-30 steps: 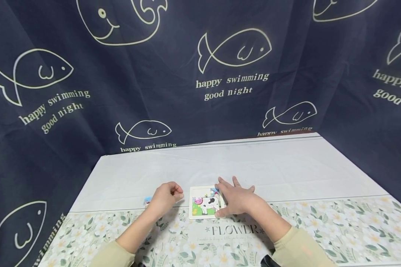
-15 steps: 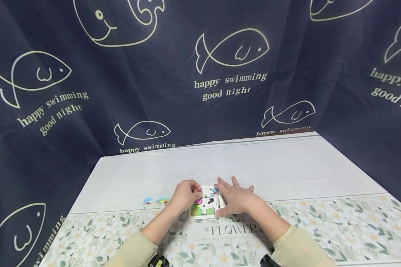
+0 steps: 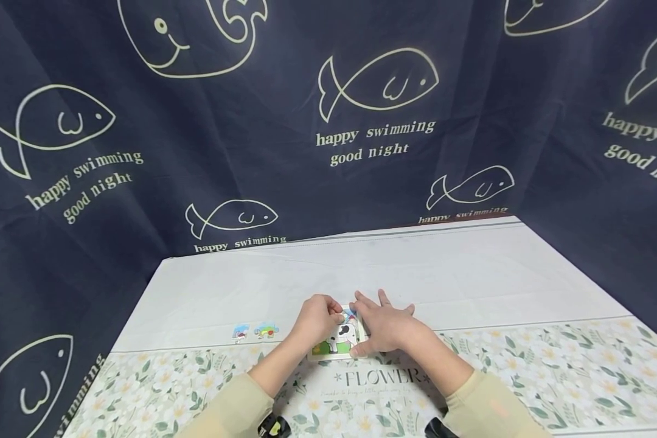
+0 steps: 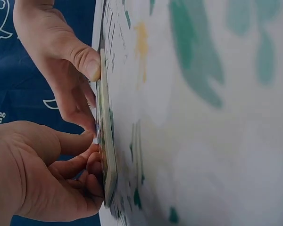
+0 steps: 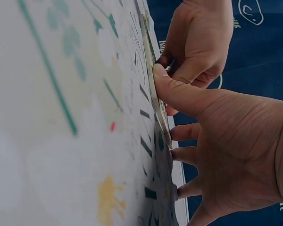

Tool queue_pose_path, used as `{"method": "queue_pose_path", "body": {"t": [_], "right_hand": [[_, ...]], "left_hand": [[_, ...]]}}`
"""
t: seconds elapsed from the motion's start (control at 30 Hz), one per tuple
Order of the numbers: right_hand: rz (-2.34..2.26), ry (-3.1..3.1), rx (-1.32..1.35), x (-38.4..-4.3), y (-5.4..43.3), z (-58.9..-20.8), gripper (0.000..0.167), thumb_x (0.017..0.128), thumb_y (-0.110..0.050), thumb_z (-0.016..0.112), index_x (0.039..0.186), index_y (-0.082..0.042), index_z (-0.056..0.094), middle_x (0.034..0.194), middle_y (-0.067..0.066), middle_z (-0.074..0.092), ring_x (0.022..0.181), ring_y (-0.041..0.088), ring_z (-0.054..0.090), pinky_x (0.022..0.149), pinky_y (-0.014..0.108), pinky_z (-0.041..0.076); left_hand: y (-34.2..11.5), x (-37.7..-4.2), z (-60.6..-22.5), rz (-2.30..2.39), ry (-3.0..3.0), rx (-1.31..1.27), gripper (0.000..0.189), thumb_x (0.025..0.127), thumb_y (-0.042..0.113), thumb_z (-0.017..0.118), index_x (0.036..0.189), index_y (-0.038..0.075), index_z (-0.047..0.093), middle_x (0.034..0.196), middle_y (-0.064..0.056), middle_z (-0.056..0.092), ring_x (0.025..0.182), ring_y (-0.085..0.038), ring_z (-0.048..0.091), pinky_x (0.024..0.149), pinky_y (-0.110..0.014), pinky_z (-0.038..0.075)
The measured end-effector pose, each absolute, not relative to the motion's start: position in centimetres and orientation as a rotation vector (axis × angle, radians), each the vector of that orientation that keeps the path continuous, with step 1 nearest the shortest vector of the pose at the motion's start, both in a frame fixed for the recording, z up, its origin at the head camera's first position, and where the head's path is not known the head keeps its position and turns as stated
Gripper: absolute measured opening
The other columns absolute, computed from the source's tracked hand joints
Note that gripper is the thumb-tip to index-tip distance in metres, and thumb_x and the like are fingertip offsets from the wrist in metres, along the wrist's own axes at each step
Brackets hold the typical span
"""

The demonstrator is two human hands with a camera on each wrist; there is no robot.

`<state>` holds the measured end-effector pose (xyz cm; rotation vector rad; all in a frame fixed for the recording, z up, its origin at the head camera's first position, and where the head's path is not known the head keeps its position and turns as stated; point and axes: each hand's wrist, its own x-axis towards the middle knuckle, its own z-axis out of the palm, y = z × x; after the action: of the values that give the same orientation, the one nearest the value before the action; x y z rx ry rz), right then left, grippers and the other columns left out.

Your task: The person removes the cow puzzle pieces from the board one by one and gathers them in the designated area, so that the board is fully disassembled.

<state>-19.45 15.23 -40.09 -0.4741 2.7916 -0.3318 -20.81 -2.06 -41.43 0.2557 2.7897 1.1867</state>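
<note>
A small framed jigsaw puzzle (image 3: 331,348) with a cow picture lies on the table. My left hand (image 3: 319,319) is over its upper left part, thumb and index finger pinching a small puzzle piece (image 5: 170,65) that is mostly hidden by the fingers. The pale edge of the puzzle also shows beside my left hand (image 4: 47,169) in the left wrist view. At the puzzle's right side, my right hand (image 3: 385,327) has its fingers spread. Its thumb (image 5: 167,82) rests on the near edge of the frame, while the other fingertips touch the far side and the tabletop.
Two loose puzzle pieces lie left of the hands: a blue one (image 3: 241,331) and a green one with red (image 3: 266,330). The table (image 3: 443,274) has a white and floral cover. A dark blue curtain (image 3: 306,176) with fish drawings hangs behind it.
My left hand has moved right, from beside the loose pieces to over the puzzle, uncovering the green piece. My right hand has stayed at the puzzle's right side.
</note>
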Motion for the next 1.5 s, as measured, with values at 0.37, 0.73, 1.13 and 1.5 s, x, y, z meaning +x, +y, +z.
{"method": "queue_pose_path", "body": {"t": [0.37,0.73,1.13,1.5], "right_hand": [[-0.34,2.81,-0.485,-19.4,15.2,-40.1,0.1,0.071,-0.063,0.082,0.152,-0.016,0.045,0.166,0.004,0.025,0.147,0.051,0.016,0.089,0.09,0.015],[-0.341,2.804,-0.489,-19.2,15.4,-40.1,0.099,0.073,-0.062,0.082,0.152,-0.016,0.045,0.165,0.006,0.026,0.147,0.052,0.016,0.089,0.09,0.016],[-0.323,2.813,-0.487,-19.4,15.0,-40.0,0.101,0.071,-0.065,0.082,0.152,-0.017,0.045,0.166,0.003,0.025,0.148,0.05,0.016,0.089,0.09,0.015],[-0.332,2.813,-0.482,-19.3,15.0,-40.2,0.1,0.07,-0.063,0.083,0.151,-0.016,0.046,0.165,0.005,0.027,0.147,0.051,0.016,0.089,0.09,0.015]], "left_hand": [[-2.0,-20.9,-41.3,1.287,2.692,0.107,0.003,0.093,0.006,0.072,0.093,0.003,0.071,0.082,-0.003,0.063,0.078,-0.017,0.059,0.074,-0.035,0.053],[-1.2,-20.4,-41.4,1.387,2.607,0.123,0.006,0.094,0.001,0.068,0.093,0.003,0.073,0.086,-0.003,0.065,0.077,-0.015,0.06,0.07,-0.032,0.053],[-1.3,-20.2,-40.6,1.222,2.745,0.094,0.019,0.093,-0.003,0.056,0.104,-0.004,0.071,0.093,-0.011,0.068,0.082,-0.02,0.065,0.072,-0.036,0.057],[-1.3,-20.0,-40.9,1.403,2.589,-0.018,0.023,0.089,-0.006,0.054,0.107,-0.004,0.067,0.095,-0.011,0.064,0.09,-0.024,0.063,0.085,-0.044,0.054]]}}
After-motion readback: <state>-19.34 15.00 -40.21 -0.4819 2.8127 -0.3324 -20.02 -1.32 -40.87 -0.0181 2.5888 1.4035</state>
